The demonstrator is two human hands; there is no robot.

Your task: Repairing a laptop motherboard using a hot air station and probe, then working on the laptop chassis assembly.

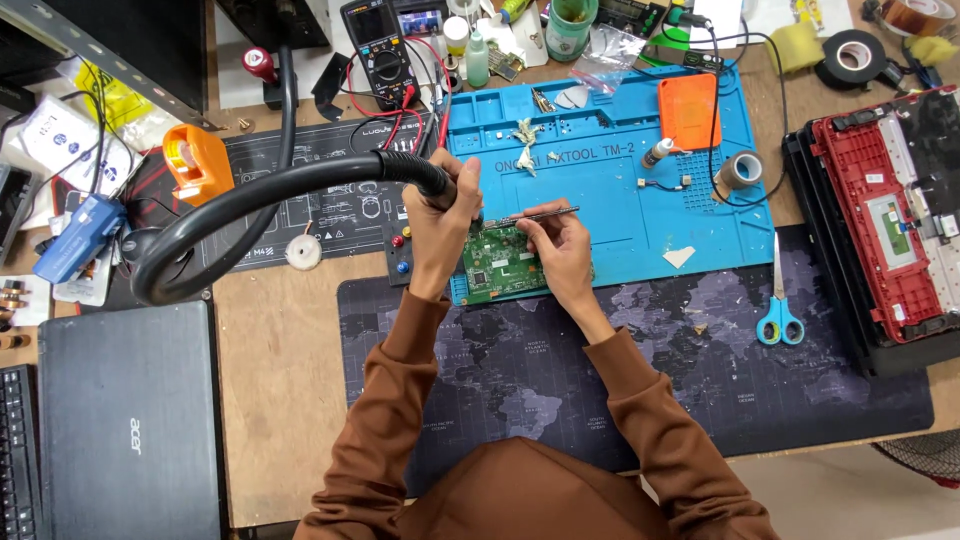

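A green circuit board lies at the near left corner of a blue work mat. My left hand grips the black handle of a hot-air tool, whose thick black hose loops off to the left; its nozzle points down at the board's top edge. My right hand holds thin metal tweezers, their tips over the board's upper part near the nozzle. Both brown sleeves reach forward from the bottom of the view.
Blue-handled scissors lie on the dark map-print mat. An opened laptop with a red inner frame sits at right, a closed black laptop at left. A multimeter, tape rolls, an orange tape dispenser and bottles crowd the back.
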